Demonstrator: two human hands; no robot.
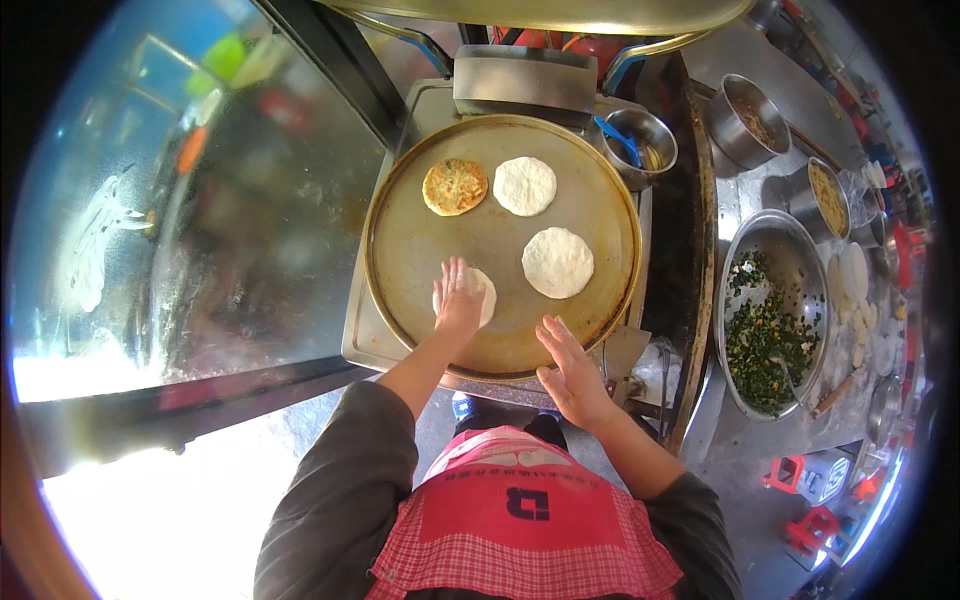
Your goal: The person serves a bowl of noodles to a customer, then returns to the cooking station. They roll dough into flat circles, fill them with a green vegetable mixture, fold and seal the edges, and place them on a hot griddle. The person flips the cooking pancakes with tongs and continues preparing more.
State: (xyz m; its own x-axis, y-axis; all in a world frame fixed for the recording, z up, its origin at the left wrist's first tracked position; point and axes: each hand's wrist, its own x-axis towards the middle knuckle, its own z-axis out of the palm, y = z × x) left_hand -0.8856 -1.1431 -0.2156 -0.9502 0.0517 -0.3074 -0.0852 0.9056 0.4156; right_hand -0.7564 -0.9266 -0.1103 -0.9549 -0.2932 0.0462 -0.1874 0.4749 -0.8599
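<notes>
My left hand [457,298] lies flat with fingers stretched out over a pale dough round [481,297] near the front of a large round griddle pan [450,340], covering part of it. At the pan's front right rim hovers my right hand [575,375], its fingers spread and holding nothing. Two more white flatbreads are on the pan: one at the back [525,186] and another [558,263] to the right. A browned flatbread [455,187] with dark green flecks sits at the back left.
A metal pot with a blue-handled utensil [640,150] stands behind the pan's right side. On the right-hand counter are a big steel bowl of chopped greens [773,330], two pots of filling [748,120] and a rolling pin [838,392]. A glass panel [230,230] rises at left.
</notes>
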